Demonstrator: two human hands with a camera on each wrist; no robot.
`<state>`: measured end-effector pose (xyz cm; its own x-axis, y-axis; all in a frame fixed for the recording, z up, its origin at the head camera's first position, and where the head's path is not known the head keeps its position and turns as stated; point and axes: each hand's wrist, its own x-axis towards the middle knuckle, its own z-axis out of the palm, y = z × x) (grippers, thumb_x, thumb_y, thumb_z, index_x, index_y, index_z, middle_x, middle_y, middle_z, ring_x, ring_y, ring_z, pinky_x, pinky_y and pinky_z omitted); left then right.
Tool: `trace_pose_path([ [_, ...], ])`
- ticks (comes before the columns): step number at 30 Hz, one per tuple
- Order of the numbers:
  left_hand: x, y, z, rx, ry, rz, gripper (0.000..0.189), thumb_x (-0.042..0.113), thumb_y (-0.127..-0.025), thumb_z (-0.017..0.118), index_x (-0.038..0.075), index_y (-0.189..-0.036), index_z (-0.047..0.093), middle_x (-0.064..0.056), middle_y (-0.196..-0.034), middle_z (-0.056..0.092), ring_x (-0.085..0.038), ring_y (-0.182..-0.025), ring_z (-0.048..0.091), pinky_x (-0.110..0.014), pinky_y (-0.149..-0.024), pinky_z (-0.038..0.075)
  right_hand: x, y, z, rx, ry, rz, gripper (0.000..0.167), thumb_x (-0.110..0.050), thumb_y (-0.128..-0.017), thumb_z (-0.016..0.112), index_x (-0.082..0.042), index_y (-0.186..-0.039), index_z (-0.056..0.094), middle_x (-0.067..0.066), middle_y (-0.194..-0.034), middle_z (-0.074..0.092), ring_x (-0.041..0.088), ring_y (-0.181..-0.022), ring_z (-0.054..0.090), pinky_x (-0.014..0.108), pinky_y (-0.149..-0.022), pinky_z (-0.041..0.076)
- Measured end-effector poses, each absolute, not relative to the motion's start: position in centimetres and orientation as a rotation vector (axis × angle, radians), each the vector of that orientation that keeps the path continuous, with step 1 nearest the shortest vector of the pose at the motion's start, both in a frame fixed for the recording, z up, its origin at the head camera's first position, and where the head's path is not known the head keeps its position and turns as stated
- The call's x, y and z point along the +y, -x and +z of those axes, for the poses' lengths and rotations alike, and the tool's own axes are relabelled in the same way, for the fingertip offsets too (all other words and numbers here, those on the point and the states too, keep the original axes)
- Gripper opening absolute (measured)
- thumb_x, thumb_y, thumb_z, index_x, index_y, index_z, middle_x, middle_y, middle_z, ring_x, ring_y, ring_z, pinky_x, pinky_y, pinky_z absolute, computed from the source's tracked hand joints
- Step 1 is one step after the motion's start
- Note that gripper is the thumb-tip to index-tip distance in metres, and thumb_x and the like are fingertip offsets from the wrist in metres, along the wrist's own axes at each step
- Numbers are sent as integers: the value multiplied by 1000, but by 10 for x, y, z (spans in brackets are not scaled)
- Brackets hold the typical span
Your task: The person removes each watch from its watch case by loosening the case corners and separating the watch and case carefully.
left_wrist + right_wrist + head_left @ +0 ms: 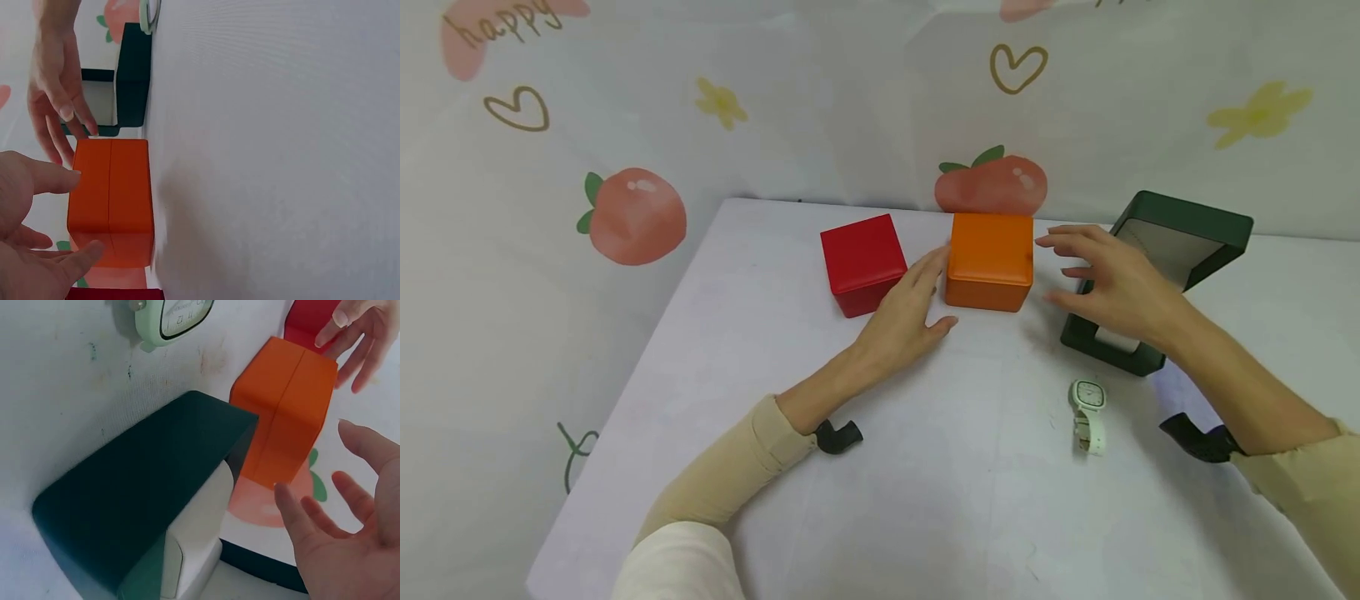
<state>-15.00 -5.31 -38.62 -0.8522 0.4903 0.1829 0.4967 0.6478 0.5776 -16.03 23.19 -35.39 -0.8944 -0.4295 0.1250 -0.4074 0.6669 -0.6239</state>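
White tabletop (pixel 925 483); both hands (pixel 904 318) (pixel 1112 282), loosely spread, flank a smooth, cuboid orange box (pixel 991 258)

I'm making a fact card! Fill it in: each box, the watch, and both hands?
Orange box: closed, between the hands
Red box: closed, left of orange box
Green box: open, pale inside
Watch: on the white table, outside the boxes
Left hand: close to orange box, touching unclear
Right hand: fingers spread, holding nothing
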Motion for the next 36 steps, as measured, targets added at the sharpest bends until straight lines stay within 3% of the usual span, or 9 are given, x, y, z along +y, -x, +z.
trace_pose_path([
  [5,-53,154,-391,-2880,839,-1111,91,14,-91,72,13,-160,13,-2,-158,32,-17,-121,52,-20,-99,48,227,167,-356,2789,675,-1056,65,-11,-86,78,-8,-144,50,17,-150,38,45,-112,61,55,-88,52],
  [12,-55,159,-398,-2878,856,-1272,85,12,-94,67,9,-159,13,-5,-158,33,-14,-133,46,-25,-102,47,221,175,-359,2758,653,-1087,69,-7,-83,79,-7,-145,48,18,-151,36,45,-118,57,56,-93,51],
  [18,-56,164,-398,-2914,805,-1377,81,14,-95,67,9,-159,18,-4,-151,44,-12,-130,49,-26,-101,48,217,184,-362,2701,642,-1102,76,-9,-82,82,-1,-147,43,21,-157,25,45,-129,46,57,-98,47],
  [27,-54,170,-401,-2936,745,-1502,80,15,-95,67,8,-158,20,-5,-149,47,-13,-127,52,-25,-100,49,215,197,-365,2581,610,-1114,87,-13,-81,83,-2,-152,33,19,-163,9,46,-132,37,59,-104,42],
  [36,-53,174,-405,-2942,696,-1608,76,13,-95,66,7,-157,23,-7,-151,45,-16,-131,51,-25,-100,49,216,203,-369,2550,642,-1104,91,-15,-81,84,-5,-154,30,16,-164,5,44,-133,39,59,-104,42],
])
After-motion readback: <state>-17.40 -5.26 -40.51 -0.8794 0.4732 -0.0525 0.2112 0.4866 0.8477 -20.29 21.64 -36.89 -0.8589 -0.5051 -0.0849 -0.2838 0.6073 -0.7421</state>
